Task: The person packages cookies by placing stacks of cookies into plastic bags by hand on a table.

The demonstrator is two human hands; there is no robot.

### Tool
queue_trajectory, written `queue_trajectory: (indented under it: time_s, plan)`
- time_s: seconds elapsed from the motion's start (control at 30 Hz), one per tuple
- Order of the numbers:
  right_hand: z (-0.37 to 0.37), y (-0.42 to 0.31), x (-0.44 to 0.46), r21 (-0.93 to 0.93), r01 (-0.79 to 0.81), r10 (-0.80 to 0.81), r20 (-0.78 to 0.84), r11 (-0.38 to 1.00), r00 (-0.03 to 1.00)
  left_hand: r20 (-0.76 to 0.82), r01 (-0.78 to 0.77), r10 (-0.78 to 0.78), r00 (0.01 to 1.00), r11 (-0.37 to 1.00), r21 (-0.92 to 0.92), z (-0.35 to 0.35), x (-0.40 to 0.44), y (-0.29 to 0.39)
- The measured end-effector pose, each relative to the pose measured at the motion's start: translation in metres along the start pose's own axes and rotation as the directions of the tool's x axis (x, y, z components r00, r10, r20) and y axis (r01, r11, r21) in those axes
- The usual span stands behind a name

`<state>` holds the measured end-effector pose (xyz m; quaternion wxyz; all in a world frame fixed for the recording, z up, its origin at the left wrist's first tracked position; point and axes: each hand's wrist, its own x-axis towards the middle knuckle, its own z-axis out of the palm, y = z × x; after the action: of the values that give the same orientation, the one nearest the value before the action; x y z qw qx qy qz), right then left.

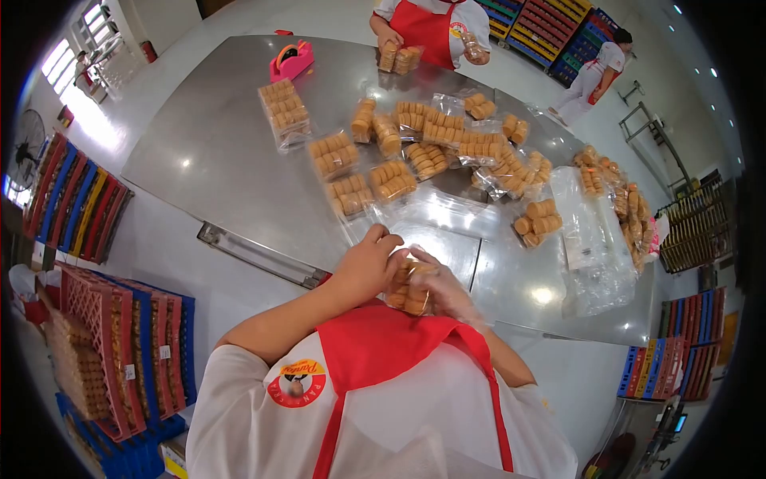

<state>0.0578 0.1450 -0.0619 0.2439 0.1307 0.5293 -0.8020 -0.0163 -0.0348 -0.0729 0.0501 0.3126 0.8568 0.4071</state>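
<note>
Close against the front of my red apron is a clear plastic bag of round golden biscuits. My right hand, slightly blurred, is wrapped around its right side. On the other side my left hand is closed, its curled fingers at the upper end of the bag; the exact grip is partly hidden. Just beyond my hands, filled biscuit packs lie on the steel table, with more packs grouped to the right. A single biscuit bag rests nearer on the right.
A pink tape dispenser stands at the table's far left. Clear plastic bags are spread at right, beside piled biscuit packs. Across the table, a person in a red apron handles packs. Stacked crates stand at left.
</note>
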Motion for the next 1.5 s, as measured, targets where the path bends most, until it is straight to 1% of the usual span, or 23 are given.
queue_trajectory:
  time_s: [0.03, 0.07, 0.1, 0.13, 0.17, 0.2, 0.3, 0.33, 0.43, 0.5, 0.63, 0.73, 0.83, 0.87, 0.93, 0.97, 1.03, 1.07, 1.17, 1.27, 1.33, 1.43, 1.5]
  plan:
    - [-0.011, 0.01, 0.002, 0.362, -0.029, 0.007, 0.064, 0.932, 0.998, -0.057, -0.056, 0.064, 0.996, 0.989, 0.135, -0.006, 0.001, 0.007]
    - [-0.019, 0.021, 0.007, 0.526, -0.042, 0.02, 0.049, 0.849, 0.999, -0.053, -0.216, 0.247, 0.968, 0.918, 0.332, -0.007, 0.006, 0.002]
    - [-0.024, 0.031, 0.012, 0.524, -0.044, 0.022, 0.047, 0.851, 0.999, -0.009, -0.355, 0.418, 0.908, 0.782, 0.512, -0.011, 0.013, -0.007]
    - [-0.025, 0.039, 0.017, 0.523, -0.044, 0.023, 0.046, 0.851, 0.999, 0.073, -0.464, 0.565, 0.822, 0.589, 0.662, -0.014, 0.019, -0.016]
    - [-0.026, 0.046, 0.022, 0.523, -0.043, 0.024, 0.043, 0.852, 0.999, 0.121, -0.472, 0.561, 0.819, 0.539, 0.697, -0.015, 0.023, -0.024]
    - [-0.027, 0.051, 0.03, 0.536, -0.102, 0.043, 0.121, 0.838, 0.992, 0.17, -0.482, 0.554, 0.815, 0.486, 0.729, -0.015, 0.026, -0.03]
    - [-0.015, 0.047, 0.05, 0.439, -0.14, 0.018, 0.27, 0.888, 0.963, 0.332, -0.519, 0.475, 0.815, 0.345, 0.782, -0.014, 0.026, -0.036]
    - [-0.009, 0.043, 0.052, 0.436, -0.102, -0.011, 0.249, 0.894, 0.969, 0.387, -0.537, 0.435, 0.813, 0.301, 0.788, -0.015, 0.026, -0.034]
    - [0.0, 0.032, 0.057, 0.423, -0.045, -0.059, 0.228, 0.905, 0.972, 0.44, -0.556, 0.39, 0.809, 0.262, 0.789, -0.026, 0.029, -0.03]
    - [0.003, 0.025, 0.048, 0.489, -0.03, -0.072, 0.188, 0.872, 0.98, 0.469, -0.548, 0.337, 0.816, 0.192, 0.814, -0.022, 0.028, -0.028]
    - [-0.001, 0.034, 0.049, 0.535, -0.096, -0.02, 0.206, 0.839, 0.978, 0.515, -0.535, 0.176, 0.839, 0.097, 0.839, -0.022, 0.029, -0.018]
    - [0.002, 0.03, 0.05, 0.5, -0.117, -0.046, 0.303, 0.858, 0.952, 0.578, -0.584, 0.087, 0.812, 0.168, 0.795, -0.031, 0.032, -0.007]
    - [0.003, 0.032, 0.072, 0.524, -0.05, -0.079, 0.222, 0.85, 0.972, 0.623, -0.595, 0.014, 0.782, 0.313, 0.741, -0.039, 0.042, -0.002]
    - [0.003, 0.03, 0.076, 0.566, 0.002, -0.132, 0.187, 0.824, 0.973, 0.615, -0.597, 0.075, 0.785, 0.359, 0.718, -0.041, 0.043, 0.0]
    - [0.008, 0.027, 0.072, 0.646, 0.151, -0.204, 0.008, 0.748, 0.979, 0.583, -0.598, 0.191, 0.79, 0.449, 0.663, -0.047, 0.045, 0.006]
    - [0.011, 0.025, 0.068, 0.673, 0.224, -0.23, -0.082, 0.705, 0.97, 0.569, -0.585, 0.201, 0.797, 0.491, 0.646, -0.048, 0.047, 0.011]
    - [0.014, 0.021, 0.061, 0.722, 0.268, -0.249, -0.136, 0.638, 0.959, 0.541, -0.556, 0.219, 0.812, 0.573, 0.602, -0.048, 0.051, 0.026]
    - [0.014, 0.021, 0.058, 0.743, 0.29, -0.254, -0.165, 0.603, 0.953, 0.538, -0.55, 0.216, 0.815, 0.579, 0.602, -0.047, 0.052, 0.031]
    - [0.012, 0.021, 0.055, 0.743, 0.311, -0.223, -0.22, 0.592, 0.95, 0.53, -0.524, 0.191, 0.826, 0.607, 0.597, -0.044, 0.053, 0.042]
    - [0.005, 0.017, 0.049, 0.76, 0.275, -0.186, -0.204, 0.589, 0.961, 0.531, -0.496, 0.157, 0.832, 0.638, 0.589, -0.042, 0.053, 0.044]
    - [0.008, 0.011, 0.04, 0.777, 0.262, -0.207, -0.173, 0.572, 0.963, 0.533, -0.506, 0.17, 0.829, 0.636, 0.583, -0.041, 0.052, 0.043]
    - [0.001, 0.018, 0.047, 0.802, 0.262, -0.231, -0.16, 0.536, 0.96, 0.552, -0.463, 0.114, 0.826, 0.697, 0.547, -0.038, 0.055, 0.047]
    - [-0.008, 0.031, 0.062, 0.822, 0.26, -0.214, -0.173, 0.507, 0.961, 0.517, -0.45, 0.172, 0.838, 0.754, 0.479, -0.028, 0.056, 0.04]
